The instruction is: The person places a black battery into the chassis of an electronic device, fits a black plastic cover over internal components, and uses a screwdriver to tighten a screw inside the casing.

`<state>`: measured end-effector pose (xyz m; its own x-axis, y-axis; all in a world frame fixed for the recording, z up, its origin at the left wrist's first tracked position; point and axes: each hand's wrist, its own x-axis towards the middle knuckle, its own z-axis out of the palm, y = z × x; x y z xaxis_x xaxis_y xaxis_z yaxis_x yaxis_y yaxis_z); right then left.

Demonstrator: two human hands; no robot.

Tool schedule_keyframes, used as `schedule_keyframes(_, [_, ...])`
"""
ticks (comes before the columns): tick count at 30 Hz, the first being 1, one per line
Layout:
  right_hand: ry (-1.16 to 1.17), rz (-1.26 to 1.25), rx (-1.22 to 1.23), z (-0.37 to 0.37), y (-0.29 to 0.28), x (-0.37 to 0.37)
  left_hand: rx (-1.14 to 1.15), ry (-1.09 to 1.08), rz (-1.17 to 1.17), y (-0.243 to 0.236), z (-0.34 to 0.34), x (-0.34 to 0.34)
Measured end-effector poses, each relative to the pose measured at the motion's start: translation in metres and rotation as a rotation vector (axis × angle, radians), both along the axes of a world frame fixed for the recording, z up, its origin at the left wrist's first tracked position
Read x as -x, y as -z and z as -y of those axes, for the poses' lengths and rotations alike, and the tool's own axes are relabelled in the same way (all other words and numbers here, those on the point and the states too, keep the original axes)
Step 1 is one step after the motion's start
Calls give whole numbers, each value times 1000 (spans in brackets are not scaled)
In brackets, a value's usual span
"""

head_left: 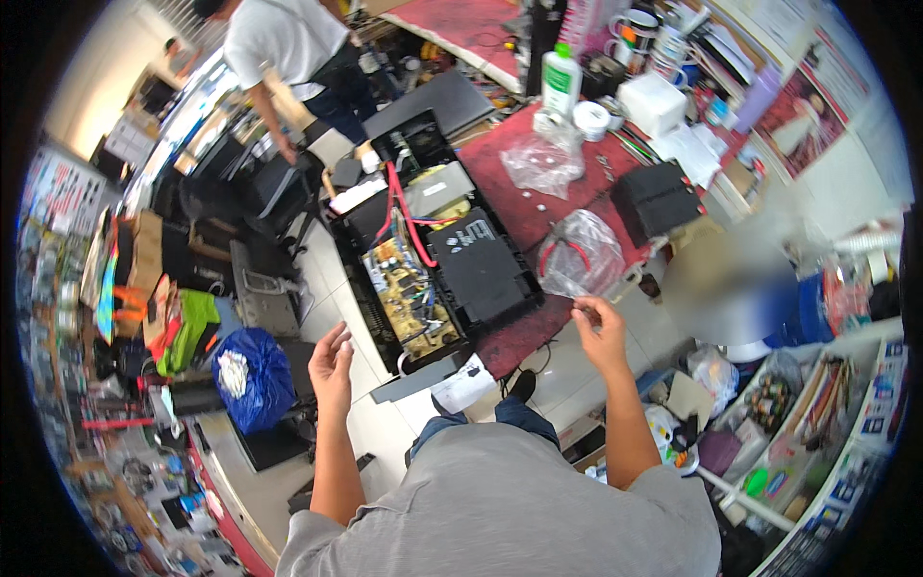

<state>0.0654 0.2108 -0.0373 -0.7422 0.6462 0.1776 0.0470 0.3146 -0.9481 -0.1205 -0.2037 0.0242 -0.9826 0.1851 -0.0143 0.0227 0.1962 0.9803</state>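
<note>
A black electronics case [532, 295] lies opened on the red-covered worktop [510, 348] in front of me. Inside it are a circuit board [409, 298] with many parts, a black battery block [476, 264], and thick red cables [396, 197]. My left hand [332, 370] is raised left of the case's near corner, fingers loosely bent, holding nothing visible. On the other side, my right hand [601, 332] hovers near a clear plastic bag [598, 274] with red wire by it; its fingers are curved and apart, apparently without anything in them. A grey strip panel [418, 378] and a white paper [463, 385] are at the case's near end.
A second black block [659, 202], another plastic bag [543, 163] and a white bottle [561, 82] with a green cap stand on the worktop. At far left, another person [288, 48] stands by black chairs. A blue bag [255, 380] sits on the left; a divided bin [769, 433] on the right.
</note>
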Motion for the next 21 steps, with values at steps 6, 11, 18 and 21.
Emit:
schedule_keyframes(6, [-21, 35, 3, 8, 6, 0, -18, -17, 35, 6, 10, 0])
schedule_keyframes(11, [31, 65, 10, 29, 12, 0, -7, 31, 93, 20, 37, 10])
schedule_keyframes(18, [340, 1, 77, 69, 38, -13, -2, 98, 201, 50, 107, 36])
schedule_keyframes(21, [588, -56, 79, 105, 48, -15, 45, 199, 261, 72, 158, 48])
